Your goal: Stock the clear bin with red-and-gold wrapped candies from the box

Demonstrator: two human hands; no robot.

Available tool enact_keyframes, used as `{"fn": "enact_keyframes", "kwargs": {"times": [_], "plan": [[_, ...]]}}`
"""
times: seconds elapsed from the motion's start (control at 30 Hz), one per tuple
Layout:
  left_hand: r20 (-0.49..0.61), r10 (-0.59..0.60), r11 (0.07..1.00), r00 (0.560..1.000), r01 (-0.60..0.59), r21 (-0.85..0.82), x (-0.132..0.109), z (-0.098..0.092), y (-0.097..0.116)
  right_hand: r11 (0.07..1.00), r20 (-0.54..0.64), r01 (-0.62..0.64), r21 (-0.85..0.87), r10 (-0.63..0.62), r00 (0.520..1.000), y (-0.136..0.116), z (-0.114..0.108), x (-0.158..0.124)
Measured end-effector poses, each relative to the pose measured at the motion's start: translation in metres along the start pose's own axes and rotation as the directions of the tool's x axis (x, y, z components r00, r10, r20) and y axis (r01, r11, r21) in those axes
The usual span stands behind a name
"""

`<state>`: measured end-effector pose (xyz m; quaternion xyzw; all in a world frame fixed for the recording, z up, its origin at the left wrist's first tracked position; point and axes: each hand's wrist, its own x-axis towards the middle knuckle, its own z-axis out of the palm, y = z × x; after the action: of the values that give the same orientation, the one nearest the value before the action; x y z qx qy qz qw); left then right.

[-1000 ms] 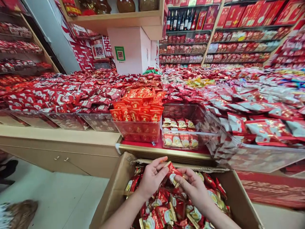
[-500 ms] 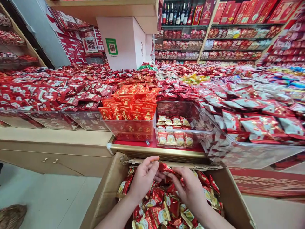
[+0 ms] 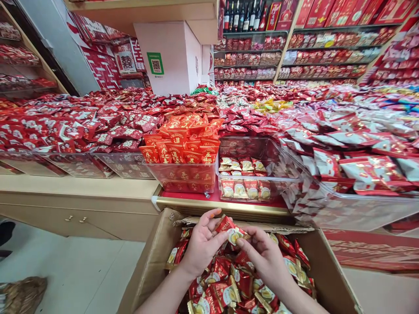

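A small red-and-gold wrapped candy [image 3: 233, 232] with a yellow fruit picture is held between both hands, above a cardboard box [image 3: 144, 266]. My left hand [image 3: 203, 245] closes on its left end, thumb in front and fingers behind. On its right end, my right hand [image 3: 264, 255] pinches it between thumb and fingers. Below lie many loose candies [image 3: 225, 292] of the same wrapper, heaped in the box. Beyond the box stands a clear plastic bin [image 3: 275, 192] with similar candies [image 3: 242, 189] lined up in rows in its left part.
A clear bin of orange-red packets [image 3: 180, 148] adjoins on the left. On the right, a bin piled with red-and-white packets [image 3: 369, 170] juts out. The counter's gold edge [image 3: 225, 213] runs behind the box. A crumpled brown thing [image 3: 26, 294] lies on the floor.
The candy has come up between my hands and its printed front now shows. My left fingers have opened out a little behind it. The view has shifted slightly left.
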<state>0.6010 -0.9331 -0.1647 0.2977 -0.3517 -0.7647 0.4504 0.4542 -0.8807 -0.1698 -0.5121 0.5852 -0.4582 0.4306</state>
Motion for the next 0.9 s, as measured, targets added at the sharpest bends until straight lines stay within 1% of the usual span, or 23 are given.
{"fn": "enact_keyframes", "kwargs": {"times": [0.03, 0.1, 0.2, 0.27, 0.37, 0.47, 0.53, 0.57, 0.63, 0.7, 0.73, 0.77, 0.8, 0.83, 0.87, 0.9], "plan": [[-0.001, -0.005, 1.000, 1.000, 0.005, -0.011, 0.000, 0.000, 0.000, 0.994, 0.020, -0.070, 0.087, 0.068, 0.997, -0.001, 0.000, 0.000], [0.001, -0.015, 1.000, 1.000, 0.015, -0.015, 0.001, -0.001, 0.001, 0.969, 0.040, -0.151, 0.194, 0.146, 0.989, -0.005, -0.001, 0.001], [0.016, -0.020, 0.999, 1.000, 0.019, 0.028, 0.001, -0.003, 0.001, 0.958, 0.068, -0.184, 0.221, 0.173, 0.983, -0.011, -0.002, 0.000], [0.030, -0.010, 0.997, 1.000, 0.008, 0.076, 0.001, -0.005, 0.001, 0.969, 0.078, -0.165, 0.185, 0.153, 0.985, -0.011, -0.002, 0.000], [0.037, -0.012, 0.993, 0.999, 0.008, 0.115, 0.001, -0.007, 0.002, 0.989, 0.059, -0.103, 0.106, 0.097, 0.994, -0.005, -0.001, 0.000], [0.045, -0.041, 0.995, 0.998, 0.037, 0.097, 0.000, -0.010, 0.004, 1.000, 0.070, -0.030, -0.010, 0.030, 0.997, 0.001, -0.001, 0.000], [0.063, -0.049, 0.998, 0.997, 0.046, 0.044, 0.001, -0.011, 0.006, 0.993, 0.067, 0.026, -0.114, -0.019, 0.998, -0.004, -0.004, -0.003], [0.063, -0.043, 0.999, 0.997, 0.042, 0.016, 0.001, -0.012, 0.007, 0.985, 0.062, 0.065, -0.158, -0.055, 0.997, -0.012, -0.008, -0.005], [0.045, -0.022, 1.000, 0.999, 0.023, -0.008, 0.001, -0.014, 0.008, 0.969, 0.024, 0.145, -0.199, -0.143, 0.989, -0.041, -0.017, -0.005], [0.025, 0.002, 0.999, 1.000, -0.003, 0.032, 0.003, -0.016, 0.008, 0.951, -0.043, 0.234, -0.202, -0.247, 0.968, -0.084, -0.028, 0.006], [0.021, 0.004, 0.998, 1.000, -0.005, 0.064, 0.004, -0.017, 0.008, 0.934, -0.102, 0.278, -0.223, -0.306, 0.947, -0.106, -0.033, 0.018], [0.017, 0.001, 0.996, 1.000, -0.002, 0.095, 0.005, -0.019, 0.007, 0.910, -0.137, 0.313, -0.270, -0.358, 0.924, -0.127, -0.038, 0.035], [0.012, -0.005, 0.993, 1.000, 0.004, 0.122, 0.007, -0.020, 0.006, 0.885, -0.177, 0.314, -0.345, -0.390, 0.904, -0.143, -0.041, 0.056], [0.008, -0.013, 0.990, 1.000, 0.012, 0.142, 0.008, -0.021, 0.004, 0.862, -0.206, 0.289, -0.417, -0.399, 0.894, -0.155, -0.044, 0.081], [0.006, -0.023, 0.988, 1.000, 0.022, 0.154, 0.009, -0.023, 0.003, 0.860, -0.211, 0.217, -0.461, -0.344, 0.915, -0.162, -0.046, 0.107], [0.007, -0.032, 0.987, 0.999, 0.030, 0.159, 0.011, -0.024, 0.001, 0.858, -0.231, 0.125, -0.499, -0.271, 0.934, -0.163, -0.047, 0.134]]}}
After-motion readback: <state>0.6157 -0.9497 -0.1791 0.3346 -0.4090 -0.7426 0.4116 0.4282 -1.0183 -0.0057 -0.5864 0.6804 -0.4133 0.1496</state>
